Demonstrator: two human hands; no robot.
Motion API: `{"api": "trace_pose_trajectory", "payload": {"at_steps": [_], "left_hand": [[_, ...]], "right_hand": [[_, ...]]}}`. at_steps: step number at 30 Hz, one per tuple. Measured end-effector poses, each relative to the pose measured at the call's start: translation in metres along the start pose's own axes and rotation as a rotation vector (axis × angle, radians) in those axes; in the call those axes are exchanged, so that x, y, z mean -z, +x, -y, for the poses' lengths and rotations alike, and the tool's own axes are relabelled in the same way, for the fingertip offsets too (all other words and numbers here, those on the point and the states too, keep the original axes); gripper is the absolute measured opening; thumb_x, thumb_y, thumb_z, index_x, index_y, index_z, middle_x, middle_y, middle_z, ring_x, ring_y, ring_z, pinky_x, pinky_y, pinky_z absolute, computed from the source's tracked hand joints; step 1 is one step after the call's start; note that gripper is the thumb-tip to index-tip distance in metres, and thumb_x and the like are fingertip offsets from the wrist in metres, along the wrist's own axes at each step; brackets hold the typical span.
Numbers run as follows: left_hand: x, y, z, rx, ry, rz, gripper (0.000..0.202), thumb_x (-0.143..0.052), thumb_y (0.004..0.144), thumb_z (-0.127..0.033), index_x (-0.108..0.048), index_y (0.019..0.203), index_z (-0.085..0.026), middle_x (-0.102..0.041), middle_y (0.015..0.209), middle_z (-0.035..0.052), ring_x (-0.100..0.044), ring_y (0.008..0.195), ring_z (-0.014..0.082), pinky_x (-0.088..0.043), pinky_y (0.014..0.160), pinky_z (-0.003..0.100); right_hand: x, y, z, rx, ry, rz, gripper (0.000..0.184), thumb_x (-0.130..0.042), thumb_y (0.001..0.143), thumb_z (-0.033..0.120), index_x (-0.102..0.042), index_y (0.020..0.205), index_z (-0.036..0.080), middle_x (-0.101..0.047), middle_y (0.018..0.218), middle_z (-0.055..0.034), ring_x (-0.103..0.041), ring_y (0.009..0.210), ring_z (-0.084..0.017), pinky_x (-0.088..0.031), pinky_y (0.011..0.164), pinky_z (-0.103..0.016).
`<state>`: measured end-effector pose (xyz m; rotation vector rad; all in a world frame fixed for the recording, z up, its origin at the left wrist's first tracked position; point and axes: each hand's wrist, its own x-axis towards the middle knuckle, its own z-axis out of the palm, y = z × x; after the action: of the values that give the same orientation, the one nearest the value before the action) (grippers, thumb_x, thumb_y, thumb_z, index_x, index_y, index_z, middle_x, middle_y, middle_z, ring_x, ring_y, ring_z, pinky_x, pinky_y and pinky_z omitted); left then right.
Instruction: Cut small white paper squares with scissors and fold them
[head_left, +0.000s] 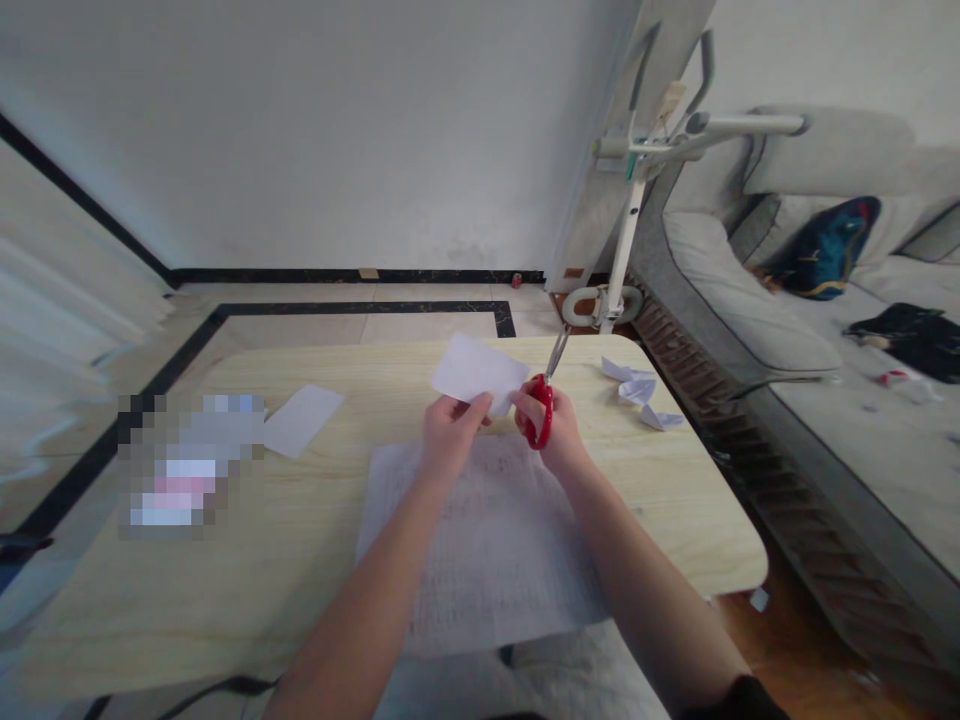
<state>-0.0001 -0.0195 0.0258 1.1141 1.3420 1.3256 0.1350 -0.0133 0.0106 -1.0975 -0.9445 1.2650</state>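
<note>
Head camera view: a pale wood-grain table with rounded corners (300,560) fills the lower and middle frame; a grey fabric sofa (780,330) runs down the right side. A large printed paper sheet (495,530) lies at lower centre, beneath the forearms. At centre, the left hand (448,428) pinches a white four-sided paper piece (476,368) between thumb and fingers. The right hand (564,432) curls around metal scissors with red handles (547,400), blades pointing up, its fingertips at the paper's lower right edge. Left of centre lies a flat white paper slip (302,420); right of centre, small folded white paper bits (636,390).
</note>
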Motion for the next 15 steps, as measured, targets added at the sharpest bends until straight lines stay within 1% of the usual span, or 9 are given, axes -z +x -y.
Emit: {"api": "trace_pose_trajectory", "payload": {"at_steps": [5,10,15], "left_hand": [[0.0011,0.0005,-0.0013,0.002,-0.036,-0.049,0.023,-0.067,0.069,-0.035,-0.064,0.061,-0.014,-0.061,0.051,0.0021,-0.055,0.049,0.0123,-0.041,0.051,0.023],[0.0016,0.0014,0.0003,-0.025,-0.010,-0.076,0.024,-0.066,0.071,-0.037,-0.064,0.064,-0.014,-0.061,0.051,0.0015,-0.055,0.048,0.0113,-0.040,0.050,0.022],[0.0018,0.0022,0.0019,-0.045,0.026,-0.073,0.024,-0.066,0.072,-0.037,-0.064,0.065,-0.014,-0.061,0.051,0.0007,-0.056,0.048,0.0114,-0.041,0.050,0.021]], "right_hand": [[0.0012,-0.0001,0.0002,0.019,-0.028,0.021,0.021,-0.066,0.071,0.033,-0.054,0.063,0.019,-0.047,0.043,0.0053,-0.039,0.038,-0.008,-0.027,0.037,-0.021],[-0.0002,-0.0021,0.0020,0.026,-0.043,0.068,0.025,-0.065,0.075,0.039,-0.056,0.063,0.018,-0.047,0.043,0.0047,-0.039,0.037,-0.008,-0.028,0.036,-0.022],[-0.0008,-0.0036,0.0019,0.007,-0.102,0.130,0.026,-0.068,0.072,0.040,-0.056,0.067,0.018,-0.047,0.043,0.0056,-0.039,0.037,-0.008,-0.028,0.037,-0.021]]}}
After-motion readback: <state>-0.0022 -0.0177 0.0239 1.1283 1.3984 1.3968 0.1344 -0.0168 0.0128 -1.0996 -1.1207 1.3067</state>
